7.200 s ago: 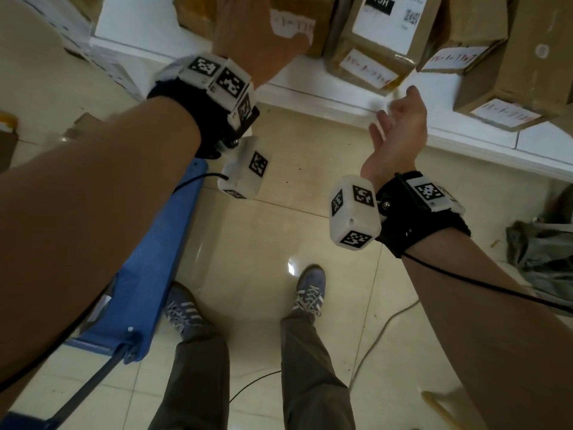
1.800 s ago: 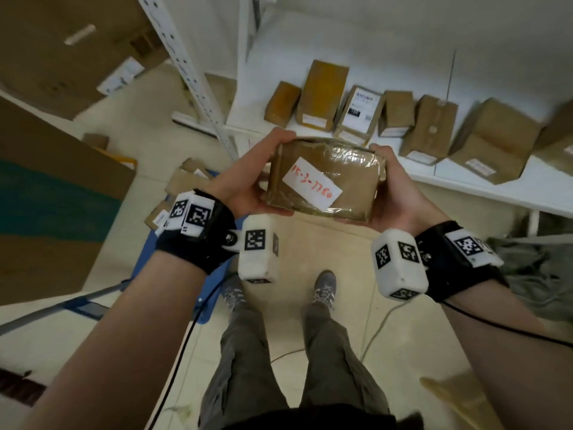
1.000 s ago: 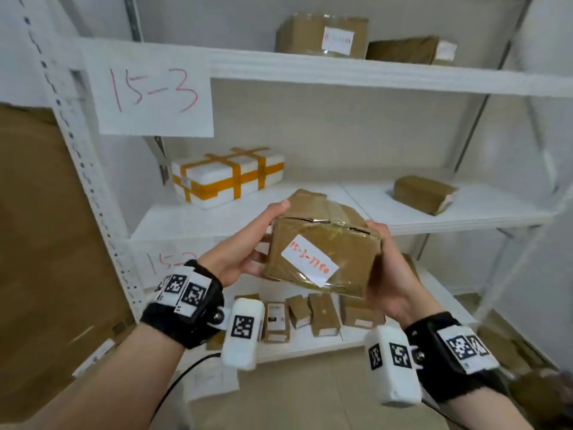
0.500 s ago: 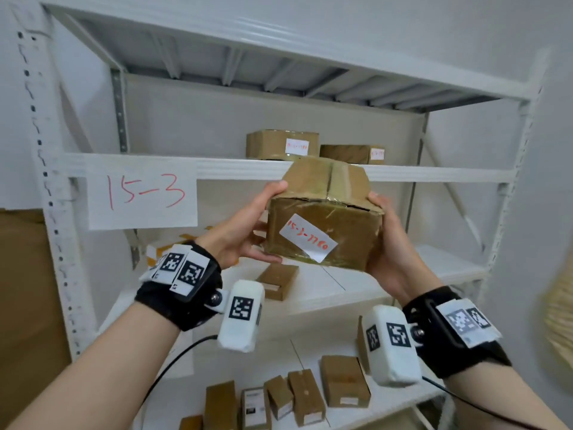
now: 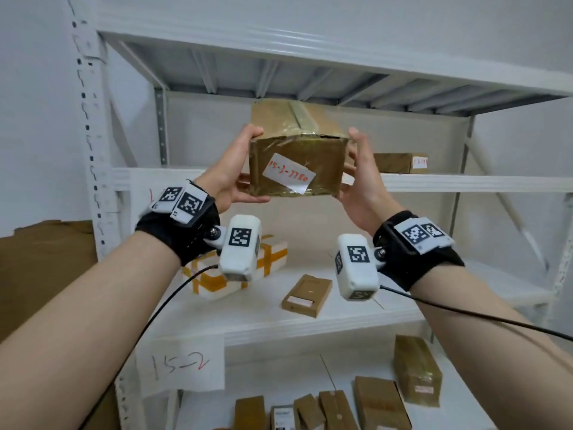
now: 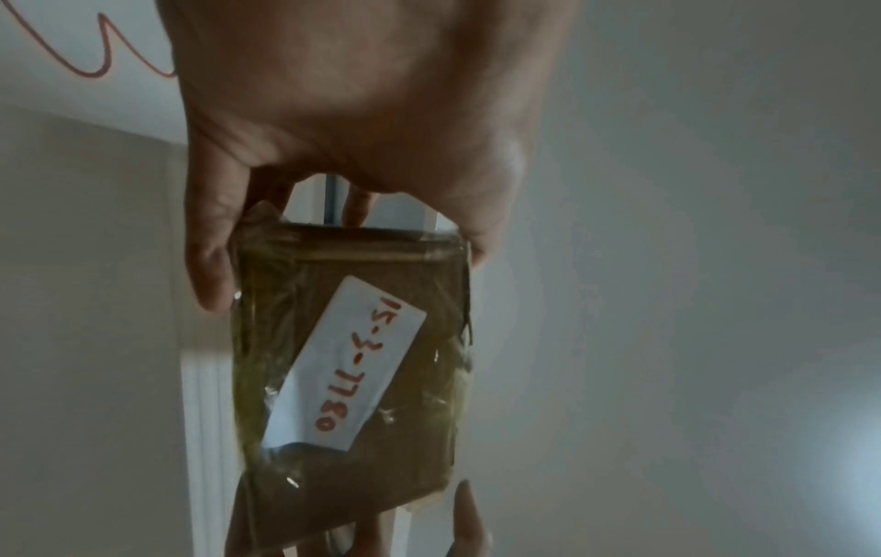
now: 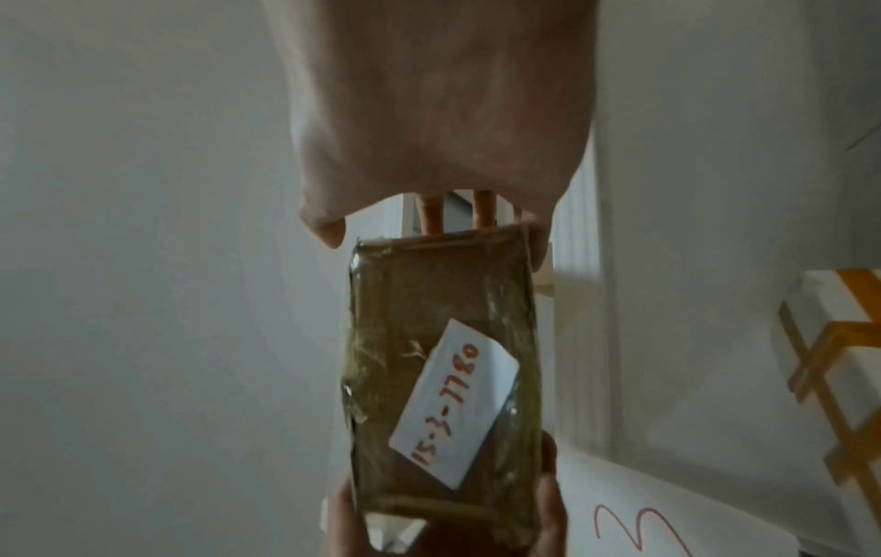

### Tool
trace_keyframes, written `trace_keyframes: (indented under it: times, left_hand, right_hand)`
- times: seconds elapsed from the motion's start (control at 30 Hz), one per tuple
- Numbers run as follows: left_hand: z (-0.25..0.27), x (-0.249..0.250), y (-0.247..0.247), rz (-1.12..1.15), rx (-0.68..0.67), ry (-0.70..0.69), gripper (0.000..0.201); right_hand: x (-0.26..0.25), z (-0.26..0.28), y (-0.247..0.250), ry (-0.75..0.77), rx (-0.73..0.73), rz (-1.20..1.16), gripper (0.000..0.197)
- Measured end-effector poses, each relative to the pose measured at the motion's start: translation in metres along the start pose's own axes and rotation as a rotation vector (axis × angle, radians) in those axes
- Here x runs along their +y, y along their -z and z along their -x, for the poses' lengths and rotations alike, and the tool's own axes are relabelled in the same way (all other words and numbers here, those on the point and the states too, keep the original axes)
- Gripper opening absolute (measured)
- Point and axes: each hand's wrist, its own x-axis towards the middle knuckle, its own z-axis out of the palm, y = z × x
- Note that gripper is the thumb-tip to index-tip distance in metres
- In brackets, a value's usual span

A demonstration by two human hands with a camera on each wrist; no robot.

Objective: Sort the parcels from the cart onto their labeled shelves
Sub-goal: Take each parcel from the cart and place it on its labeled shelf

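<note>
A brown taped cardboard parcel (image 5: 297, 150) with a white label reading 15-3-7780 is held up between both hands, level with the upper white shelf (image 5: 465, 184). My left hand (image 5: 235, 172) grips its left side, thumb on the top edge and fingers underneath. My right hand (image 5: 361, 178) grips its right side the same way. The parcel (image 6: 352, 361) fills the left wrist view below my left hand (image 6: 334, 150). It also shows in the right wrist view, parcel (image 7: 443, 377) under my right hand (image 7: 438, 132). The cart is out of view.
Another brown parcel (image 5: 400, 162) lies on the upper shelf at right. The middle shelf holds a white box with orange tape (image 5: 242, 268) and a flat brown parcel (image 5: 307, 294). A paper sign 15-2 (image 5: 183, 364) hangs below. Several parcels (image 5: 341, 408) stand on the lowest shelf.
Both hands have lifted the parcel higher, from in front of the middle shelf to the level of the upper shelf. The view has tilted slightly down, and the 15-2 sign now shows.
</note>
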Motion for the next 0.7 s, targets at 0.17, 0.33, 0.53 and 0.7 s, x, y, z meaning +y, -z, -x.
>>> trace_keyframes:
  times: [0.17, 0.33, 0.53, 0.7]
  left_hand:
    - [-0.04, 0.013, 0.013, -0.052, 0.073, 0.024, 0.04]
    - [-0.086, 0.018, 0.019, -0.156, 0.148, 0.033, 0.056]
    - [-0.139, 0.012, 0.036, -0.418, 0.203, -0.017, 0.087]
    - [-0.181, -0.007, 0.043, -0.534, 0.222, 0.045, 0.051]
  right_hand:
    - [0.015, -0.057, -0.023, 0.015, -0.034, 0.182, 0.056]
    - [0.029, -0.114, -0.032, -0.016, -0.09, 0.293, 0.06]
    - [0.043, -0.172, -0.036, -0.003, -0.07, 0.425, 0.062]
    - [0.061, -0.209, -0.036, 0.041, -0.076, 0.579, 0.033]
